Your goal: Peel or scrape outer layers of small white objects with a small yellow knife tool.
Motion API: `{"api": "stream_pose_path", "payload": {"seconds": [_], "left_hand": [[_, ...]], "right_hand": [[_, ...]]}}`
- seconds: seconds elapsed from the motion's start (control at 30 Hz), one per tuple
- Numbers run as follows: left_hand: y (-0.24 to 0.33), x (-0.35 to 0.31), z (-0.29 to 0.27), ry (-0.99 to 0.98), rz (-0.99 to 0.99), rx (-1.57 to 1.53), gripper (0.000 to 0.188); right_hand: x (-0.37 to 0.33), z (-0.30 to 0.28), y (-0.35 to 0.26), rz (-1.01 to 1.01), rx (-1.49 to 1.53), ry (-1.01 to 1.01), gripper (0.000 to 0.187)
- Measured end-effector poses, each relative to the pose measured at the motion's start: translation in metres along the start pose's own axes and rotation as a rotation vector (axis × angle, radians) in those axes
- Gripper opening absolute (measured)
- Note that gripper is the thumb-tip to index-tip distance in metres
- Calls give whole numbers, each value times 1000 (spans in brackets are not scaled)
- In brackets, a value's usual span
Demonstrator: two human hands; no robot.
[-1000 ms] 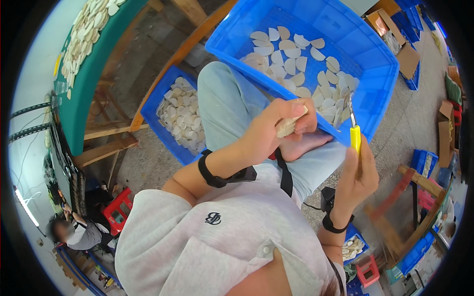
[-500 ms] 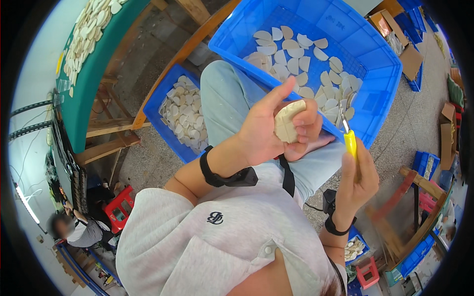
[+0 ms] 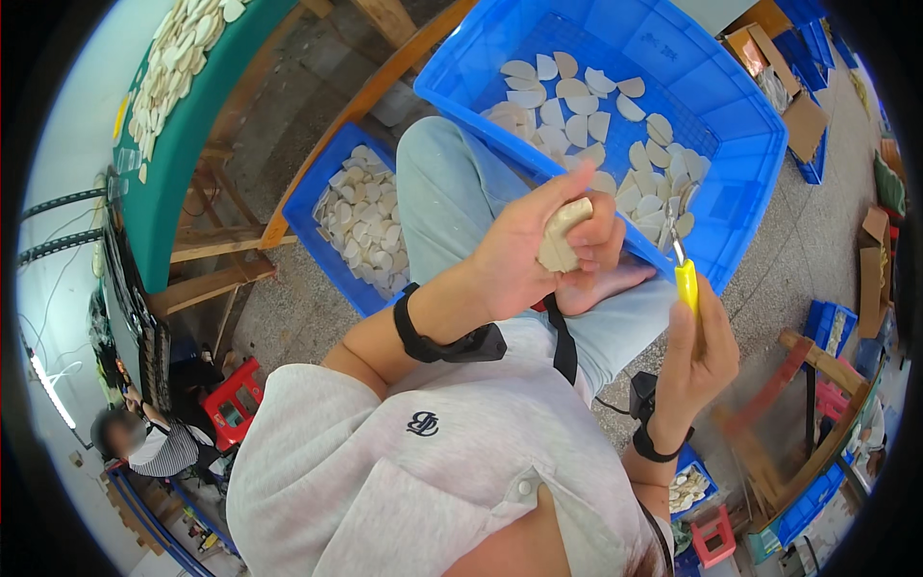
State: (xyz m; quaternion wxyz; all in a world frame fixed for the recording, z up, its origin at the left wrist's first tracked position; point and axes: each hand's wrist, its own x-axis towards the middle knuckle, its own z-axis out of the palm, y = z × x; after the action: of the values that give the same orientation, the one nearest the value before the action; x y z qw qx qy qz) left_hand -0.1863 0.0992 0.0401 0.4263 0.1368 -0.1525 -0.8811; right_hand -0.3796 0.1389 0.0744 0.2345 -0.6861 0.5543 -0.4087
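Observation:
My left hand is closed around a cream, curved piece, its fingers curled over the piece and its thumb sticking up. Off to the right, my right hand grips the yellow handle of a slim tool; its narrow metal tip points up, away from the piece. I cannot make out the tip's exact shape. Just beyond both hands, many cream half-round pieces lie scattered and heaped in a large blue crate. The curled fingers hide part of the held piece.
To the left of my knee stands a smaller blue bin full of similar pieces. More are piled on a green-covered table at far left. Cardboard boxes are at right. A person and a red stool appear lower left.
The cream piece has tilted in my left hand and shows a narrower face. My right hand and the yellow tool have hardly moved. The whole view has shifted slightly.

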Motion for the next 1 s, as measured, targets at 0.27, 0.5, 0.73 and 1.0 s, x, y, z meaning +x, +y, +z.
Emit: {"api": "stream_pose_path", "payload": {"seconds": [0.27, 0.5, 0.73, 1.0], "left_hand": [[-7, -8, 17, 254, 267, 623, 39], [-12, -6, 20, 273, 482, 968, 22], [-11, -8, 12, 210, 509, 1122, 13], [-11, -8, 10, 211, 552, 1191, 16]], "right_hand": [[1, 2, -6, -93, -56, -105, 30], [1, 5, -7, -255, -153, -127, 35], [1, 3, -8, -262, -198, -135, 36], [1, 4, -6, -275, -230, -134, 37]]}}
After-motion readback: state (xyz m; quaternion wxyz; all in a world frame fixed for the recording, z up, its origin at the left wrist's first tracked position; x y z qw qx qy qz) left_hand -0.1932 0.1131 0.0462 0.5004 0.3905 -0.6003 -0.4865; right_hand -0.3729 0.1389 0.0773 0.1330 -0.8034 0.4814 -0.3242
